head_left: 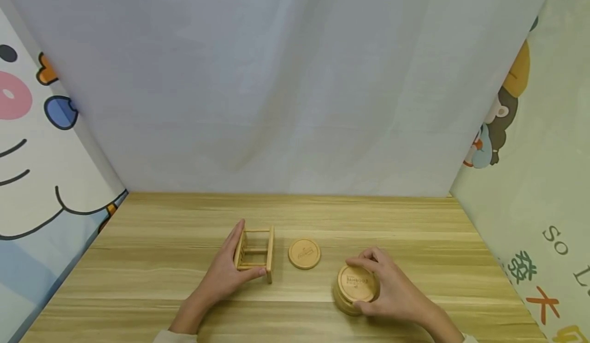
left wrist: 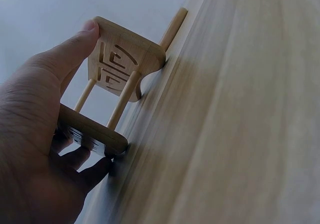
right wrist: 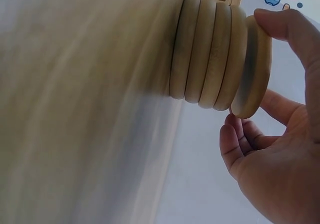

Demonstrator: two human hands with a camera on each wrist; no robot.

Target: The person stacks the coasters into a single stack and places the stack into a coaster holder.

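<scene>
My left hand (head_left: 223, 277) grips a small bamboo coaster holder (head_left: 270, 256), thumb over the near side of its right panel and fingers along the left panel. The left wrist view shows the holder's cut-out panel (left wrist: 132, 59) and thin rods, close over the table. With my right hand (head_left: 392, 293) I pinch the top round bamboo coaster (head_left: 361, 289) by its edge. In the right wrist view that coaster (right wrist: 263, 74) is tilted, a gap opening between it and the stack of several coasters (right wrist: 207, 54) beneath. A single coaster (head_left: 304, 254) lies flat between my hands.
Everything stands on a wood-grain table (head_left: 161, 261). A pale curtain (head_left: 286, 87) hangs along its back edge. Cartoon-printed sheets (head_left: 41, 143) border the left side, and a printed green sheet (head_left: 544, 194) the right.
</scene>
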